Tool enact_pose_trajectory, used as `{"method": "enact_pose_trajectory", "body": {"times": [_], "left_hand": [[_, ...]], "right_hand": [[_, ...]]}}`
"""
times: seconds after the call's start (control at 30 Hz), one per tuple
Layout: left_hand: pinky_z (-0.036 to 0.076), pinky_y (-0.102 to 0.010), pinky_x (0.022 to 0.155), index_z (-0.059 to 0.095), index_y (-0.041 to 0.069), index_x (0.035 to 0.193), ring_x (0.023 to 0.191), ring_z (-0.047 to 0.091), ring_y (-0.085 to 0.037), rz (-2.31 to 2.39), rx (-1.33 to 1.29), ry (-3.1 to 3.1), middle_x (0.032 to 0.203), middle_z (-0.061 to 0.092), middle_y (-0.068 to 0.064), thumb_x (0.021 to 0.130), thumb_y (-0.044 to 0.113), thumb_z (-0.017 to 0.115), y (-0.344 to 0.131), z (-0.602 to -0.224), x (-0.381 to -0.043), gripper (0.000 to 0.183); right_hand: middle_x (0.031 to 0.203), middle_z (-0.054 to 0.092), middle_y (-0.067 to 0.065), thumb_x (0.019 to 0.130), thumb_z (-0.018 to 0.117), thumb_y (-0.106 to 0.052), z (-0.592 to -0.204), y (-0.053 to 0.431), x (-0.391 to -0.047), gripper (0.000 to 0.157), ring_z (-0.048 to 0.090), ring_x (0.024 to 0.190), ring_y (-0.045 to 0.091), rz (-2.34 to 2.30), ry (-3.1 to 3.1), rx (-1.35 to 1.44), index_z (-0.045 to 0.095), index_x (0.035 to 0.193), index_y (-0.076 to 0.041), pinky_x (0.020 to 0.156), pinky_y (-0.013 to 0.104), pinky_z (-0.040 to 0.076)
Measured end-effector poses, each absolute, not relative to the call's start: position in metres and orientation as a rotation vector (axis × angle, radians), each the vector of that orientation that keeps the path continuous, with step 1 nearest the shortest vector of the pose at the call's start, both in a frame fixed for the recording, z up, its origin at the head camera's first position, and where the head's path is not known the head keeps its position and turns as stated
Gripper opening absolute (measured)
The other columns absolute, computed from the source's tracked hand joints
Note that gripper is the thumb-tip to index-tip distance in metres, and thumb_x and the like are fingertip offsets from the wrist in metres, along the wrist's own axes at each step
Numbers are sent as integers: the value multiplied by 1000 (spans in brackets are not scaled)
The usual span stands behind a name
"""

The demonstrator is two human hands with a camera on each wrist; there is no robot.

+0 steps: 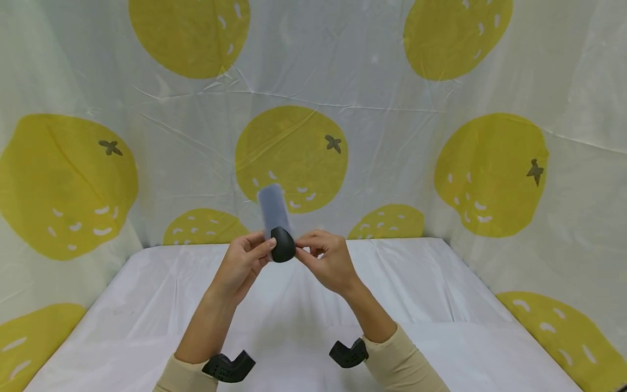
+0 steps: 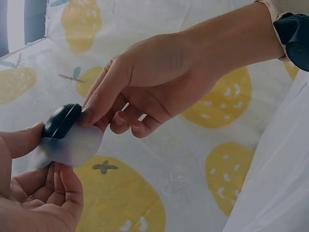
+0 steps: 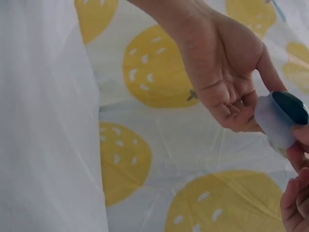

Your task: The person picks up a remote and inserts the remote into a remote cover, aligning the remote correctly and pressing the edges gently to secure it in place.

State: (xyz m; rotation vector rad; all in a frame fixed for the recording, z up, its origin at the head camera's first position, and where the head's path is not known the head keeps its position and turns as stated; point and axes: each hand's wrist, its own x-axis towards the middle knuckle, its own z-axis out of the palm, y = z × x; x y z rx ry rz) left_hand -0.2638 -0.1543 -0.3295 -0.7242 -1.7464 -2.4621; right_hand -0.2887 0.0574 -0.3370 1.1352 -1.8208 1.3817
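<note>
A small rounded black case [image 1: 283, 245] with a frosted translucent sleeve [image 1: 273, 206] sticking up from it is held in the air between both hands. My left hand [image 1: 245, 261] grips it from the left, thumb on the black case and fingers behind the sleeve. From the right, my right hand [image 1: 328, 260] pinches the edge of the case between thumb and forefinger. In the left wrist view, a seam runs along the black case [image 2: 62, 121], and the translucent sleeve [image 2: 77, 147] hangs beneath it. The right wrist view shows the case [image 3: 290, 107] only partly.
A white cloth [image 1: 416, 305] covers the table below the hands. Behind and at the sides hangs a pale curtain [image 1: 382, 163] printed with yellow fruit. Black wrist mounts [image 1: 229, 367] sit at both beige sleeves.
</note>
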Motion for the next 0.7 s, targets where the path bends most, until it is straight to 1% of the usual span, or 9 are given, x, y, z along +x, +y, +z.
{"method": "enact_pose_trajectory", "body": {"times": [0.1,0.23,0.47,0.7], "left_hand": [[54,-30,83,69,-7,114,81,62,-19,-2440,-748,-1766,100,69,-11,102,3,63,-155,-330,-264,17],[53,-32,87,67,-11,118,84,65,-20,-2401,-739,-1788,99,72,-9,102,3,63,-156,-330,-265,21],[53,-29,87,66,-11,118,86,67,-19,-2379,-626,-1763,97,73,-8,100,-3,63,-154,-328,-264,19],[53,-28,92,57,-21,123,91,69,-18,-2409,-554,-1686,98,71,-9,99,-7,62,-148,-328,-265,28]], "right_hand": [[86,74,4,87,80,4,-337,57,-289,9,51,61,16,1388,-1837,1119,82,94,-2,51,27,43],[84,73,2,88,80,2,-337,57,-288,8,48,58,17,1412,-1867,1084,83,92,-4,50,28,39],[84,72,2,89,79,2,-336,60,-285,8,47,61,20,1490,-1899,1078,82,93,-4,55,28,38],[83,71,1,91,77,2,-336,62,-287,9,50,61,19,1441,-1937,1102,82,94,-4,54,28,41]]}}
